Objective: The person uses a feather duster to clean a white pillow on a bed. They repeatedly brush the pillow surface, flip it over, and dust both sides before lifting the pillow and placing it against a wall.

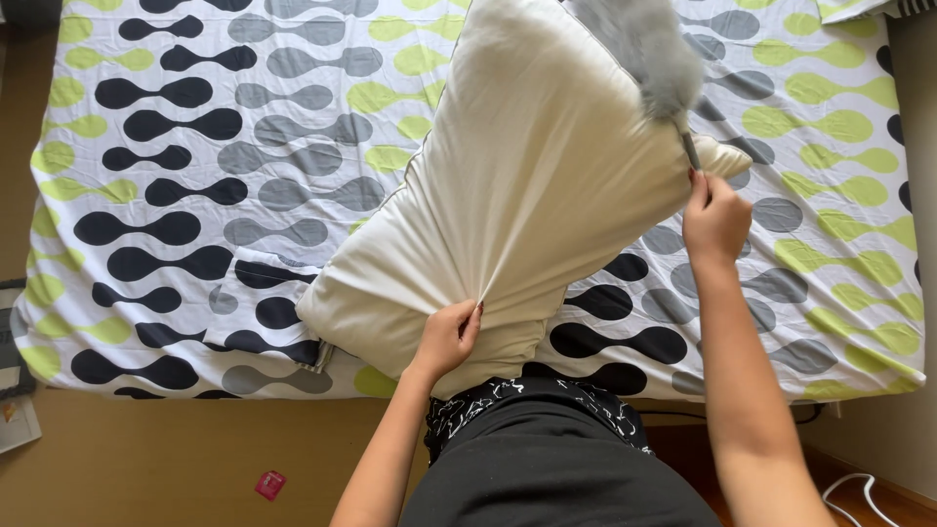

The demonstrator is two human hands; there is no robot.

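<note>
Cream pillow (pixel 527 185) pinched by left hand (pixel 447 337) at btm edge; grey duster (pixel 644 44) handle gripped in right hand (pixel 715 220) just above. Dusting step prob underway; steady hold needed next.

This is a bedroom in a home. A bed fills most of the view, covered by a white sheet printed with black, grey and lime-green dumbbell-shaped blobs (pixel 195 176), and a plump cream fabric pillow (pixel 527 185) lies tilted on it. Below the bed's edge runs a plain tan floor (pixel 176 459) with a small pink packet (pixel 270 484) lying on it. A white cable (pixel 864 493) curls at the lower right, and what may be stacked papers (pixel 15 410) sit at the left edge, too cut off to tell.
</note>
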